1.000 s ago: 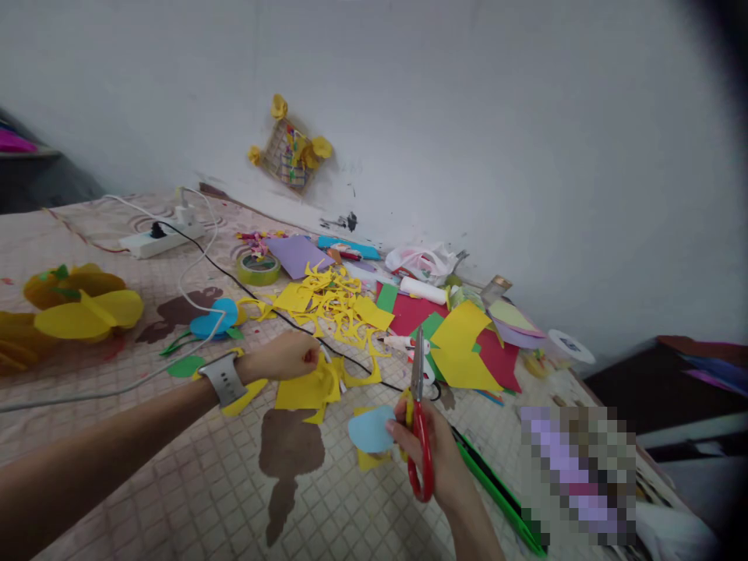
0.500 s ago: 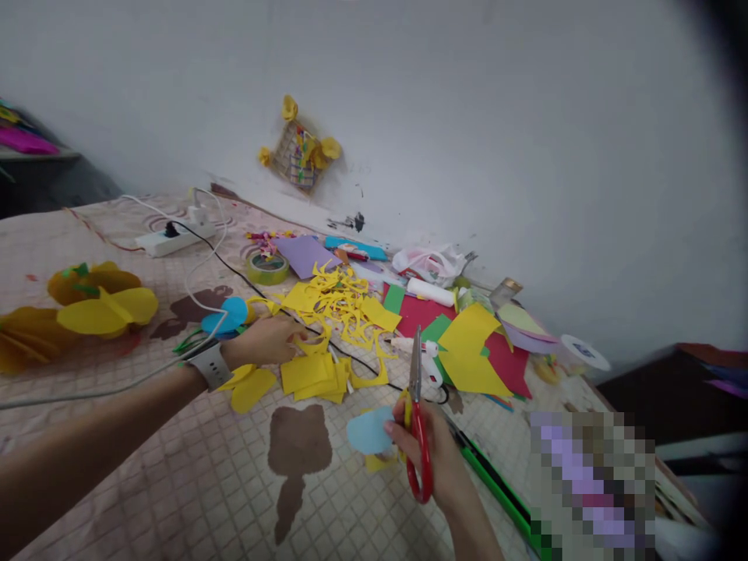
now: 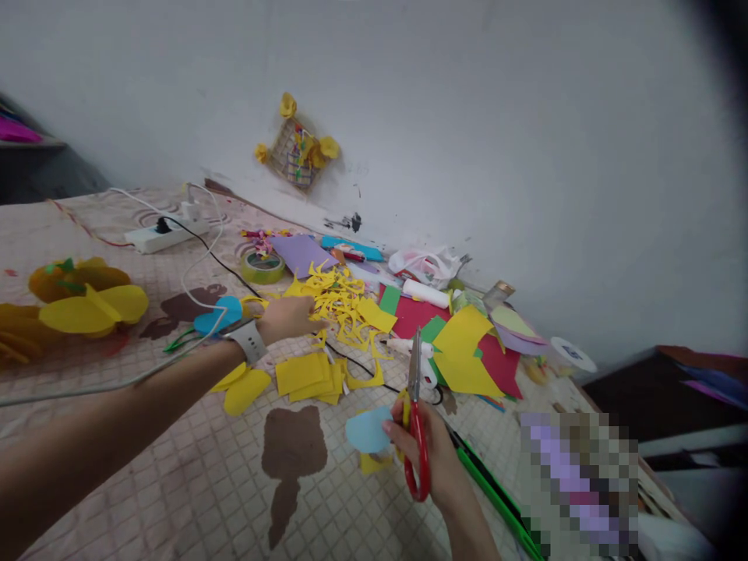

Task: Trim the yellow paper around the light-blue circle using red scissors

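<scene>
My left hand (image 3: pixel 287 318), with a white watch (image 3: pixel 250 341) at the wrist, reaches to the left edge of a heap of yellow paper scraps (image 3: pixel 344 300). Its fingers are bent together on a scrap there; the fingertips are partly hidden. In my right hand (image 3: pixel 432 440) is a pair of red-handled scissors (image 3: pixel 418 460), blades pointing up. The same hand pinches a light-blue rounded paper piece (image 3: pixel 367 430), with a yellow paper piece (image 3: pixel 375 464) showing below it. Stacked yellow paper squares (image 3: pixel 307 375) and yellow cut-out ovals (image 3: pixel 248 389) lie between my hands.
A black cord and white cables run from a power strip (image 3: pixel 169 236) across the table. At left sit yellow paper flowers (image 3: pixel 97 308). A tape roll (image 3: pixel 262 266), a glue gun (image 3: pixel 412 348), coloured sheets (image 3: pixel 473 351) and a green-edged tool (image 3: pixel 496 495) lie around.
My left hand has moved away from me and slightly right, from beside the yellow squares to the scrap heap. The right hand keeps its hold on the scissors and paper. The view has shifted slightly.
</scene>
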`<state>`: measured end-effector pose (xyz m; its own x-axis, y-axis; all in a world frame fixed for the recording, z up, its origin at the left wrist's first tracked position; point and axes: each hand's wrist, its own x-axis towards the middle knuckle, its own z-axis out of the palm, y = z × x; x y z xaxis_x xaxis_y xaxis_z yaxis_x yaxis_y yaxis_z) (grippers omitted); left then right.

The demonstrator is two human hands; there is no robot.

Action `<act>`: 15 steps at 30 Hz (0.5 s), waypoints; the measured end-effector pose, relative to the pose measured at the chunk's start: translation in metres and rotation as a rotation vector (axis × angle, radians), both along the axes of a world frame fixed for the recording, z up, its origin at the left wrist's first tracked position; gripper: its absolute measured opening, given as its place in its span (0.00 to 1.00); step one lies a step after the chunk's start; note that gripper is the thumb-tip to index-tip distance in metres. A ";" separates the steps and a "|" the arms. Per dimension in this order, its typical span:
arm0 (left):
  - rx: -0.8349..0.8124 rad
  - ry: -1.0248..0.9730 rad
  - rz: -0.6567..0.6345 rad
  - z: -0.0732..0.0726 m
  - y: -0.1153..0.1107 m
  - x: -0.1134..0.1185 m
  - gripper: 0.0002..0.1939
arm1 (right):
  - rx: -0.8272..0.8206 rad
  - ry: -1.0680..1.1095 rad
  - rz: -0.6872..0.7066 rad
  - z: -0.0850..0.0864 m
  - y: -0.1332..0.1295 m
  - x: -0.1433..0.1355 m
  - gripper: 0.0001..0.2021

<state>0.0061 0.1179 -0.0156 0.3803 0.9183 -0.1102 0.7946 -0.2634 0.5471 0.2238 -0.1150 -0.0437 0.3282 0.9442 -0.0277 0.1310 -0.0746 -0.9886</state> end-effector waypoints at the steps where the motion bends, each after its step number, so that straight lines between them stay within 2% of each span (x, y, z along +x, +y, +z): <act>1: -0.020 0.056 -0.036 -0.003 -0.007 0.003 0.19 | -0.007 0.003 0.009 0.001 0.004 0.000 0.21; 4: -0.068 0.167 -0.122 -0.011 -0.021 0.013 0.19 | 0.001 0.006 0.051 0.003 0.019 0.005 0.22; 6: -0.089 0.198 -0.161 -0.011 -0.019 0.017 0.19 | 0.016 0.000 0.079 0.003 0.030 0.012 0.19; 9: -0.081 0.206 -0.172 0.001 -0.006 0.020 0.19 | 0.033 -0.009 0.100 -0.002 0.044 0.025 0.11; 12: -0.003 0.207 -0.131 0.019 0.003 0.023 0.19 | 0.063 -0.002 0.097 -0.012 0.048 0.038 0.10; 15: 0.078 0.212 -0.152 0.027 -0.008 0.034 0.20 | 0.098 0.020 0.096 -0.020 0.044 0.045 0.10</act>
